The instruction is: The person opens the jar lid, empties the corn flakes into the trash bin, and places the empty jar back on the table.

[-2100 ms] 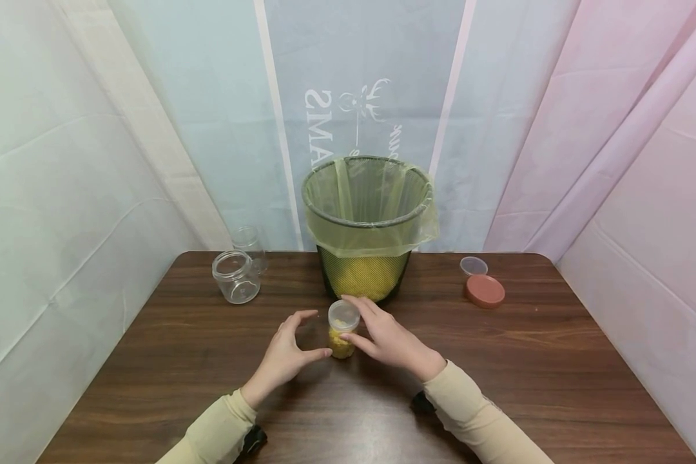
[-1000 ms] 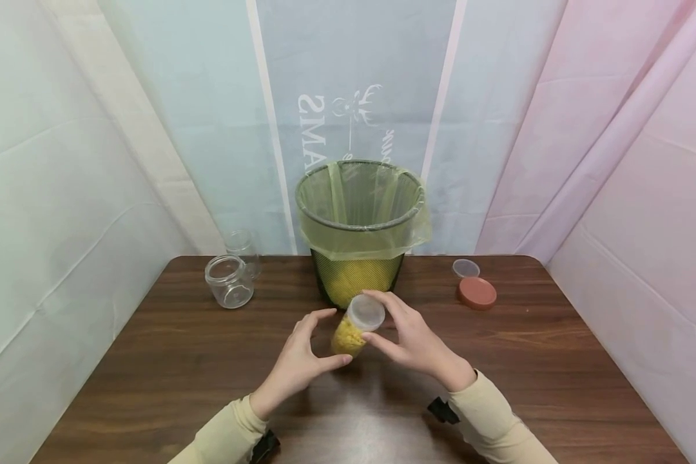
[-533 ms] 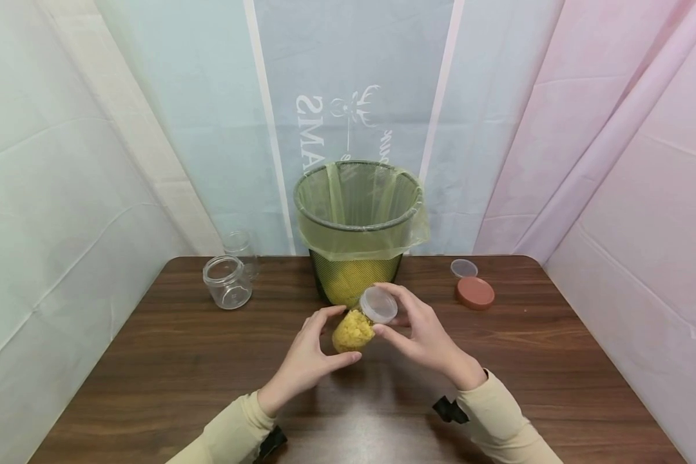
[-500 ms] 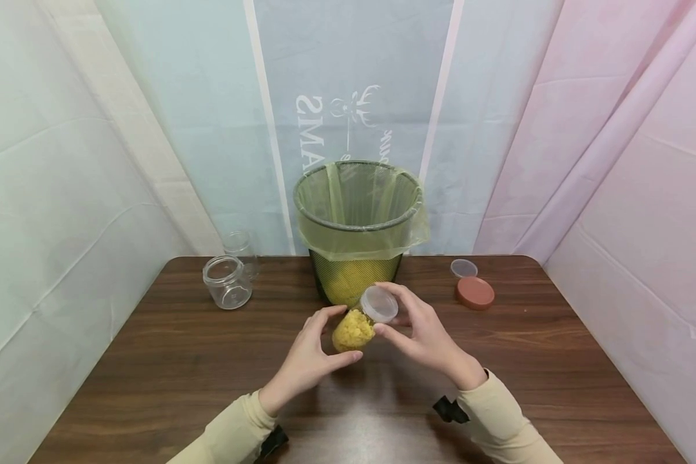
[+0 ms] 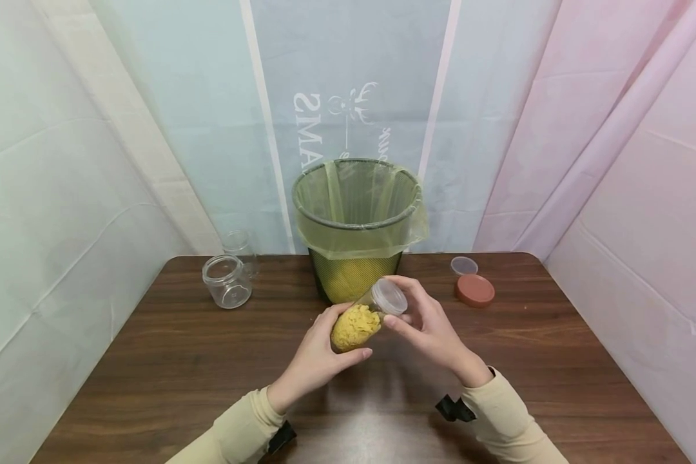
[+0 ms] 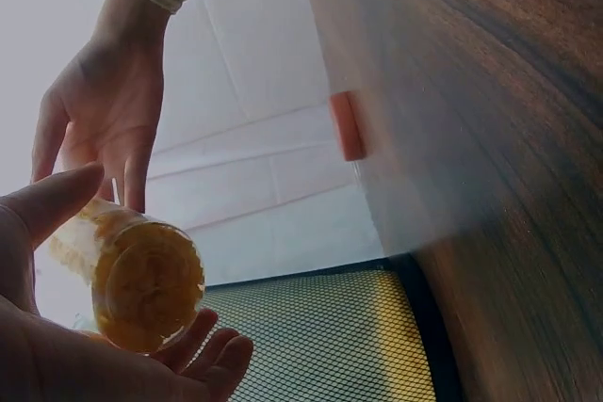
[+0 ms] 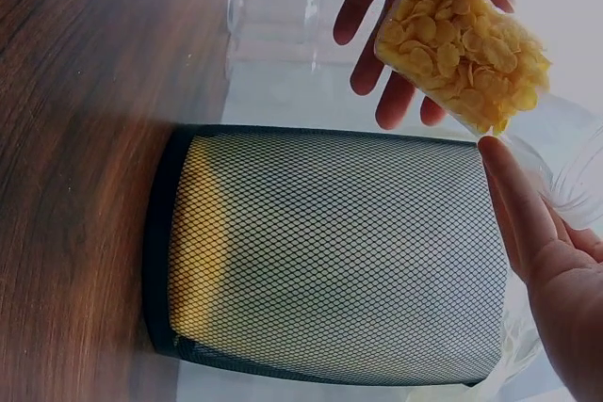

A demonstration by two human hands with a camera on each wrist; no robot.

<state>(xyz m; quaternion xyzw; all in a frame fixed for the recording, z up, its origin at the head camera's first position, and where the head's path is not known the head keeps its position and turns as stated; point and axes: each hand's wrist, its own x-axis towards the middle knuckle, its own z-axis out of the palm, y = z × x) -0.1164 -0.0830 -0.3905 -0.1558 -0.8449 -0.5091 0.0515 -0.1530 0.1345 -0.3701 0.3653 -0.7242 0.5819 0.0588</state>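
A clear jar (image 5: 355,327), partly filled with yellow flakes that look like cornflakes (image 7: 462,49), is held tilted above the table between both hands. Its translucent lid (image 5: 390,297) points up and to the right, and sits on the jar's mouth. My left hand (image 5: 320,353) holds the lower part, thumb on the near side and fingers on the far side. Around the lid end, my right hand (image 5: 432,328) grips with thumb and fingers. In the left wrist view the round base of the jar (image 6: 149,284) faces the camera.
Behind the hands stands a black mesh bin (image 5: 354,274) with a pale yellow-green liner (image 5: 359,241). Two clear jars stand at the left: a wide one (image 5: 227,283) and a taller one (image 5: 240,243). At the right lie a red lid (image 5: 475,290) and a clear lid (image 5: 464,265).
The jar has gone from upright to tilted, lid end swinging rightward, and has come up off the table. Both hands have shifted right with it. Bin, other jars and loose lids have stayed put.
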